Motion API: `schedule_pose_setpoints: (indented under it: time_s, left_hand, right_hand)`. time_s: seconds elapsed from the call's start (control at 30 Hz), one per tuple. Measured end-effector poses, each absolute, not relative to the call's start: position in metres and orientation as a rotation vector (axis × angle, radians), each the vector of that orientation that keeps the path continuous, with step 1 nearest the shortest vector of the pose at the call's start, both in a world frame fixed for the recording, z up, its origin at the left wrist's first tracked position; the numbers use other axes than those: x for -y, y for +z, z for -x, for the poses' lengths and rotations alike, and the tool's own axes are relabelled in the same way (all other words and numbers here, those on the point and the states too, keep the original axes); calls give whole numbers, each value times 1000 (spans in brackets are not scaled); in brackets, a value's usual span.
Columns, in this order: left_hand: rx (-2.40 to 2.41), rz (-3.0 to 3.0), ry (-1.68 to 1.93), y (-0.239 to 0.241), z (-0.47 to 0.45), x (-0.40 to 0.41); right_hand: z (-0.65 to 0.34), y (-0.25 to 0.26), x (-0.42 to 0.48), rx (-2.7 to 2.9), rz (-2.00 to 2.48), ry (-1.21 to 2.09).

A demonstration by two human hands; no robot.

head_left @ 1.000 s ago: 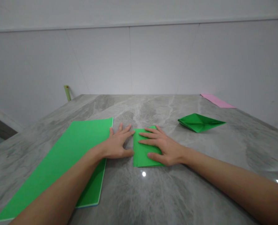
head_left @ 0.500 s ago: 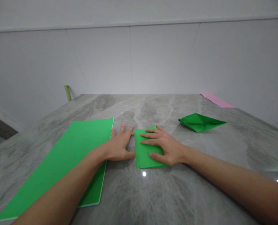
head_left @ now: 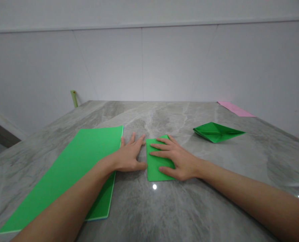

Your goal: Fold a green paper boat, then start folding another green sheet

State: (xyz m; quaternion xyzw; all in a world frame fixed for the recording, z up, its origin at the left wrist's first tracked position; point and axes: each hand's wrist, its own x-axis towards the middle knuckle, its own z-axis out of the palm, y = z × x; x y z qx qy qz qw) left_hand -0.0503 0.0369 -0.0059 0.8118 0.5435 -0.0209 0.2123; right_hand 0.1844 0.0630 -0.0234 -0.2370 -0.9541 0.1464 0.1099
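A folded piece of green paper lies flat on the table in the middle of the head view. My right hand rests on it with spread fingers, covering its right part. Just left of the paper, my left hand lies palm down on the table, fingers spread. Its thumb and index fingertips come up to the paper's left edge; whether they touch it I cannot tell. Under my left forearm is a stack of large green paper sheets, its right edge beside that hand.
A folded green paper shape with pointed ends stands to the right on the grey marbled table. A pink paper strip lies at the far right edge. By the white wall, a light green object shows at the far left.
My right hand has shifted very slightly left across the folded paper, and the paper's lower edge looks more even. My left hand stays spread in place. The whole view has moved slightly.
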Motion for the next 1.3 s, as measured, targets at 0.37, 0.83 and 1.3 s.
schedule_pose_setpoints:
  time_s: [0.37, 0.83, 1.3]
  left_hand:
    - [-1477, -2288, -78, -7, 53, -37]
    - [-1462, -2301, -73, -8, 54, -38]
    - [-1460, -2291, -87, -6, 55, -37]
  right_hand:
    - [-184, -24, -63, 2805, 702, 433]
    - [-183, -25, -63, 2792, 712, 417]
    - [-182, -27, -65, 2810, 735, 359]
